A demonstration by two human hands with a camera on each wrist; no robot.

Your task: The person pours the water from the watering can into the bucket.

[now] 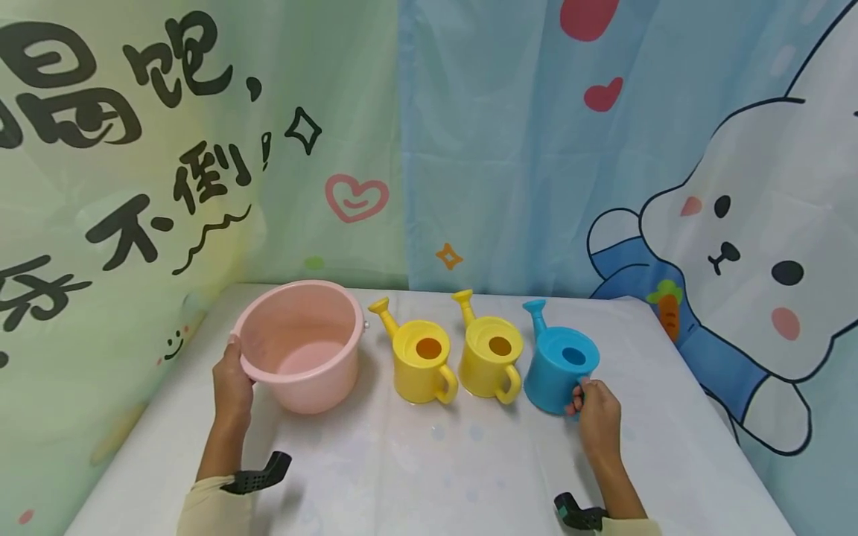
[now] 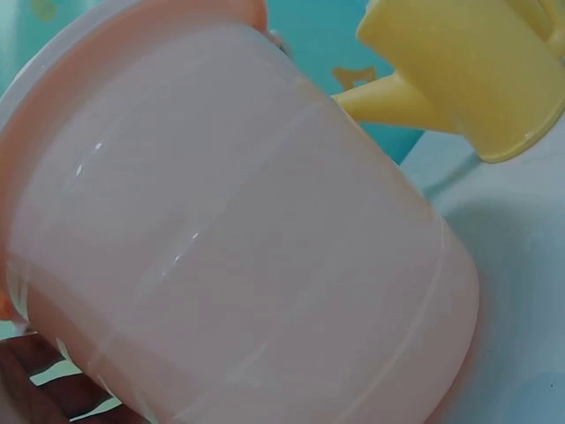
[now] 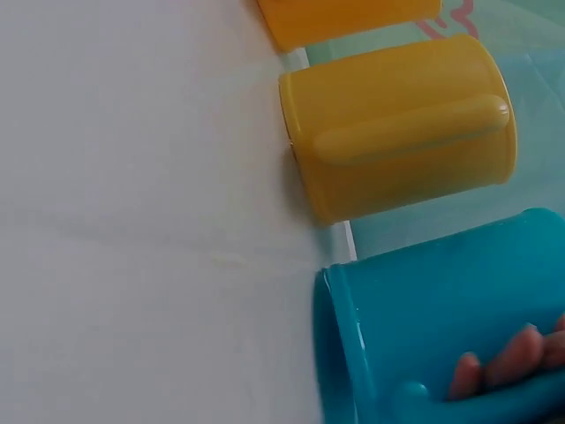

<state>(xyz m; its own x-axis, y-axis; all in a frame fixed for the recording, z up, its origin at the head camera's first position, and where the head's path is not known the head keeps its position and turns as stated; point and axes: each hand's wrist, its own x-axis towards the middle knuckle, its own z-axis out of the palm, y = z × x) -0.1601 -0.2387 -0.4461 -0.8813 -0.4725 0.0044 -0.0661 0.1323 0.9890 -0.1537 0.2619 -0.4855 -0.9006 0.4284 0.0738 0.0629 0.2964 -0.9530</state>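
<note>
A pink bucket (image 1: 315, 391) stands at the left of the white table, its mouth facing up. My left hand (image 1: 232, 383) grips it at the left side, just below the rim; in the left wrist view its fingers (image 2: 75, 393) lie against the bucket's wall (image 2: 238, 221). At the right, a blue watering can (image 1: 546, 376) has its spout pointing away. Its handle is held by my right hand (image 1: 599, 418), whose fingertips (image 3: 521, 353) curl through between handle and body. Between bucket and blue can are two yellow watering cans, one left (image 1: 412, 372) and one right (image 1: 479, 365).
A white cloth covers the table (image 1: 402, 476). Behind it hangs a printed backdrop (image 1: 469, 186) with hearts, lettering and a white cartoon rabbit. The left yellow can's spout (image 1: 383, 314) reaches close to the bucket's right side. A black wrist device (image 1: 261, 476) sits on each forearm.
</note>
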